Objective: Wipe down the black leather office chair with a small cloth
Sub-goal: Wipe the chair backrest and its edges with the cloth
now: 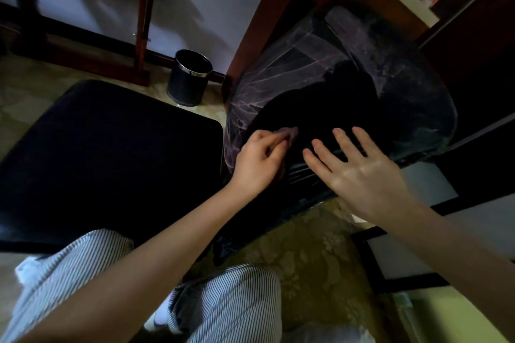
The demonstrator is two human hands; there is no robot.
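Note:
The black leather office chair [390, 97] fills the middle right of the head view, its dark glossy surface streaked with pale smears. My left hand [259, 161] is closed on a small pinkish cloth [291, 133] and presses it against the chair's near left part. My right hand [359, 172] lies flat with fingers spread on the chair's near edge, just right of the cloth. The shadow of my head and arm falls across the chair's middle.
A black padded seat or stool [106, 159] stands close on the left. A black waste bin [190, 77] sits on the floor by the wall. A wooden desk [281, 3] is behind the chair, a dark wooden rack [83, 22] at far left. Patterned floor lies below.

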